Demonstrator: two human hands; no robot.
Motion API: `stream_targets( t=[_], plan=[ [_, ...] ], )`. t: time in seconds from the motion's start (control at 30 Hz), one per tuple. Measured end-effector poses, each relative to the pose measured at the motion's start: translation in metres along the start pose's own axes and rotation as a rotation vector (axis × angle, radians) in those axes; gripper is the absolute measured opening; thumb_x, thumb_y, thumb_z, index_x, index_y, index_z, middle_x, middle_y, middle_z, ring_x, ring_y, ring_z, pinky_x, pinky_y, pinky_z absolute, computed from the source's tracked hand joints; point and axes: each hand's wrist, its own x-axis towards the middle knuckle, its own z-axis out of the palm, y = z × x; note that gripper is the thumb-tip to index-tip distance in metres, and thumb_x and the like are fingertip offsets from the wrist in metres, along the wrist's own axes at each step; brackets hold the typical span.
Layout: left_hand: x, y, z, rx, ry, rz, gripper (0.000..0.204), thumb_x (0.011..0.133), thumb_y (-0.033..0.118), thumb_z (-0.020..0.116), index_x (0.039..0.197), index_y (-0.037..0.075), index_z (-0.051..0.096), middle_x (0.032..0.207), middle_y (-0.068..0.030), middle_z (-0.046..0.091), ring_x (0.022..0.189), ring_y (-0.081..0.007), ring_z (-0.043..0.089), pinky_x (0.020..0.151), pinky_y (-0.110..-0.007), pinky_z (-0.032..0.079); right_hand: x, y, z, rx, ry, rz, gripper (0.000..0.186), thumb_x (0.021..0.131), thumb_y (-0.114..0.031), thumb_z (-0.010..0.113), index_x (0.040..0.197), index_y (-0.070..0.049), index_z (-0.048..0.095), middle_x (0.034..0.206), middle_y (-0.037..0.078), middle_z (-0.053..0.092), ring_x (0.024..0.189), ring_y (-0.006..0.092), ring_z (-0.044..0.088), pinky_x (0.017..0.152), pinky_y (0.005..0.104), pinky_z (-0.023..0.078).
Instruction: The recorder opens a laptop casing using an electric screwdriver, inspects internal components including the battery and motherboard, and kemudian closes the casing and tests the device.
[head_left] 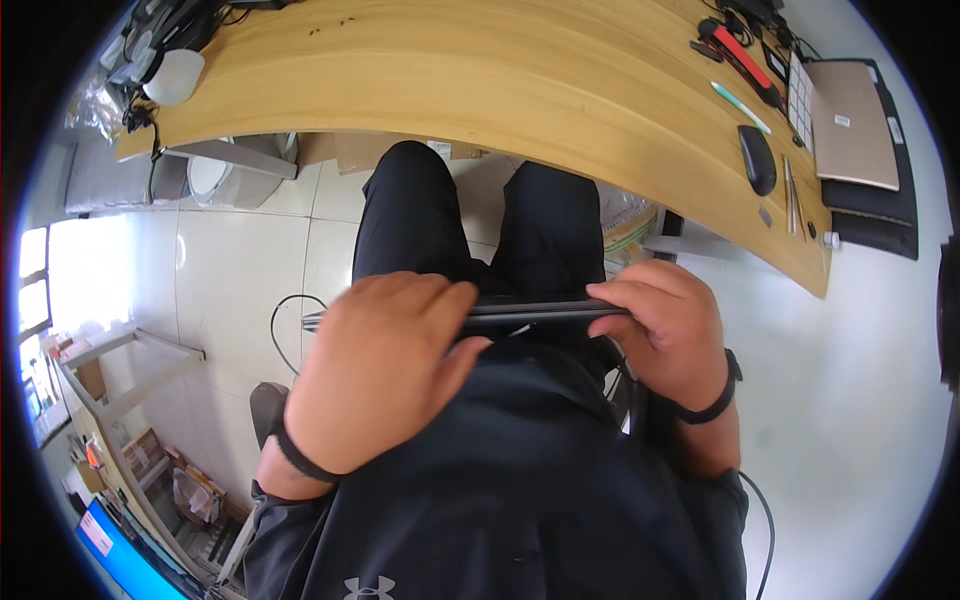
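Observation:
A thin dark flat device [540, 312] is held level across my lap and seen almost edge-on, with a lighter line running along its side. I cannot make out its exact kind. My left hand [385, 360] is closed over its left part, the back of the hand up and slightly blurred, hiding much of it. Past the knuckles pokes a narrow silvery tip [312, 322]. At the other end, my right hand [665, 325] pinches the device between thumb and fingers. Both wrists wear dark bands.
A wooden desk [440, 70] curves ahead, beyond my knees. On its right lie a black mouse [757, 160], a red-and-black tool [740, 60], a green pen [740, 107] and a rose-gold flat case [855, 125]. A white round object [175, 77] stands at left. A thin cable [273, 325] hangs beside me.

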Motion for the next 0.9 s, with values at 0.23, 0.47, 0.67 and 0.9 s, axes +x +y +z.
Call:
stream_targets(
  t=[0.23, 0.47, 0.67, 0.9],
  plan=[
    [0.032, 0.032, 0.030, 0.043, -0.118, 0.144, 0.030, 0.084, 0.015, 0.072, 0.110, 0.002, 0.063, 0.096, -0.0136, 0.068, 0.089, -0.0333, 0.066, 0.078, -0.041, 0.052, -0.002, -0.003, 0.001, 0.007, 0.096, -0.065, 0.026, 0.071, -0.015, 0.081, 0.090, -0.003, 0.068, 0.076, 0.009, 0.061, 0.071, 0.0301, 0.061, 0.060, 0.0383, 0.047],
    [0.030, 0.031, 0.034, 0.009, -0.032, 0.198, 0.014, 0.089, 0.014, 0.067, 0.094, 0.004, 0.059, 0.080, -0.0106, 0.061, 0.079, -0.0304, 0.062, 0.069, -0.039, 0.050, -0.033, 0.037, -0.029, 0.175, 0.089, 0.095, 0.044, 0.064, -0.014, 0.088, 0.104, -0.003, 0.072, 0.103, 0.013, 0.071, 0.093, 0.0316, 0.068, 0.081, 0.0347, 0.053],
    [0.031, 0.041, 0.028, 0.035, -0.051, 0.141, 0.020, 0.088, 0.014, 0.070, 0.102, 0.001, 0.064, 0.093, -0.0132, 0.068, 0.087, -0.0333, 0.066, 0.075, -0.041, 0.053, -0.042, 0.045, -0.017, 0.330, 0.086, 0.006, 0.028, 0.070, -0.003, 0.081, 0.096, -0.001, 0.071, 0.085, 0.011, 0.070, 0.075, 0.0304, 0.067, 0.066, 0.0352, 0.052],
    [0.039, 0.067, 0.018, -0.004, -0.060, 0.162, 0.027, 0.087, 0.016, 0.071, 0.108, 0.001, 0.065, 0.099, -0.0156, 0.070, 0.092, -0.0368, 0.066, 0.080, -0.043, 0.053, -0.028, 0.020, -0.016, 0.338, 0.182, -0.142, 0.023, 0.069, -0.006, 0.081, 0.089, -0.002, 0.070, 0.077, 0.011, 0.067, 0.065, 0.0306, 0.063, 0.056, 0.0360, 0.048]
  ],
)
